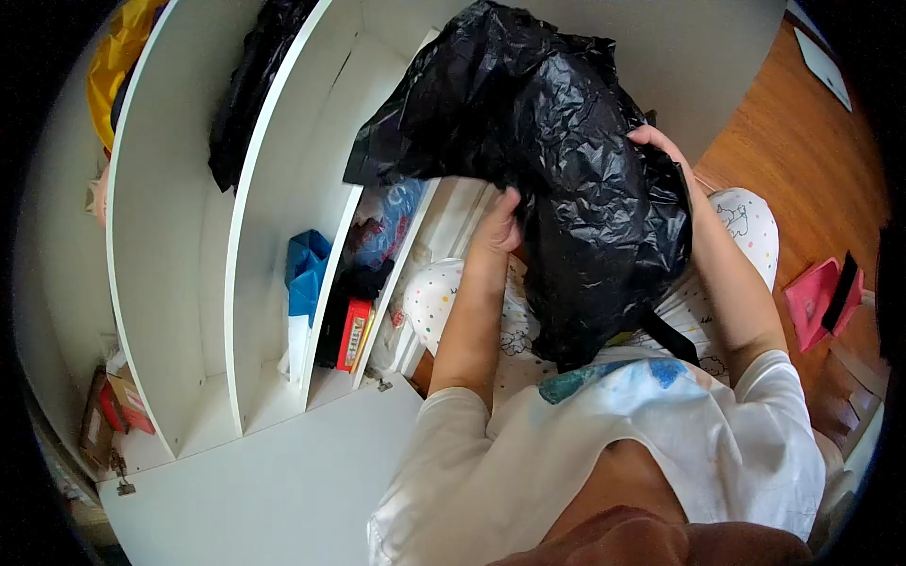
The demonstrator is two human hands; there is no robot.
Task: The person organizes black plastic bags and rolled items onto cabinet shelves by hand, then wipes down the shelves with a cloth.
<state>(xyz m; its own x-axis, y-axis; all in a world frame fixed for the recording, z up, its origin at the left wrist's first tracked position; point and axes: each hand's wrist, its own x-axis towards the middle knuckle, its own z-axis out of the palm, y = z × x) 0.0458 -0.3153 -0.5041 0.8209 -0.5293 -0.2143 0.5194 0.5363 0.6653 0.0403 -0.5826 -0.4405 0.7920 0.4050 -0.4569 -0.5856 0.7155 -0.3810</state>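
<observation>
A large, crumpled black plastic bag (pixel 595 189), bulging with contents I cannot see, rests above my lap. My left hand (pixel 505 224) grips its left side, thumb up and the other fingers hidden behind the plastic. On the far right side, my right hand (pixel 663 149) holds the bag with its fingers curled over the edge. The loose upper part of the bag flops left, in front of the white shelves. A black strap (pixel 670 340) hangs from its lower end, close to my shirt.
An open white cabinet (pixel 236 311) stands at left, its door (pixel 264 481) swung toward me. Its shelves hold a blue bag (pixel 307 259), a red box (pixel 354 332), another black bag (pixel 250 104) and a yellow bag (pixel 118 61). A pink pouch (pixel 813 300) lies on the wooden floor (pixel 774 141).
</observation>
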